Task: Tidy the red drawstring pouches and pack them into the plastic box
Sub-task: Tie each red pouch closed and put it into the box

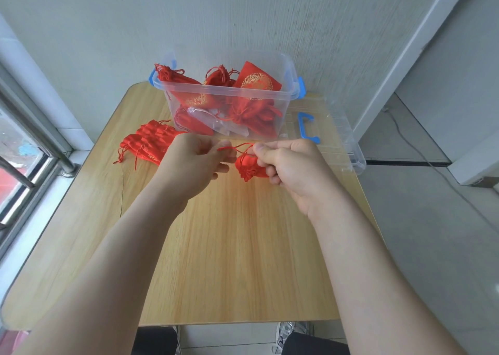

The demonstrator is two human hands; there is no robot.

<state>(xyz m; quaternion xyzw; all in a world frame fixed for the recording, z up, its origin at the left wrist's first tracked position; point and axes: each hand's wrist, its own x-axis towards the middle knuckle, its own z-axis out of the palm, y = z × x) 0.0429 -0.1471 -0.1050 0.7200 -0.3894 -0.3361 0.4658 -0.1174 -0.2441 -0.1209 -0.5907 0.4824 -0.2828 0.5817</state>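
Note:
A small red drawstring pouch [249,168] hangs between my hands above the middle of the wooden table [229,246]. My left hand [193,161] pinches one end of its red cord, and my right hand [290,165] pinches the other end beside the gathered mouth. The clear plastic box [280,95] with blue latches stands at the table's far edge and holds several red pouches, some with gold print. A stack of flat red pouches [147,144] lies on the table left of the box, partly hidden behind my left hand.
The box's clear lid [334,136] with a blue handle lies to the right of the box, overhanging the table's right edge. A window and sill run along the left. A white wall stands behind the table. My knees and a shoe show below the front edge.

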